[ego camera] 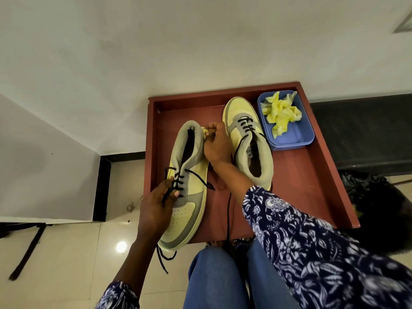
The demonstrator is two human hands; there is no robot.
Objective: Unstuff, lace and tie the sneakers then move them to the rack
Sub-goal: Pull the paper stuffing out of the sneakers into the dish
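Note:
Two yellow-and-grey sneakers with black laces lie on a red-brown tray (312, 188). The left sneaker (189, 197) points its toe toward me and overhangs the tray's near edge. My left hand (156, 204) grips it around the laced midfoot. My right hand (216, 146) pinches the heel collar of that sneaker, with a bit of yellow showing at the fingertips. The right sneaker (247, 139) points away from me, half laced, and one long lace (228, 215) trails off it toward my knees.
A blue tub (296, 134) holding crumpled yellow paper (279, 112) sits at the tray's far right corner. A white wall stands behind. A black bag (374, 201) lies right of the tray. Tiled floor and my blue-jeaned knees are below.

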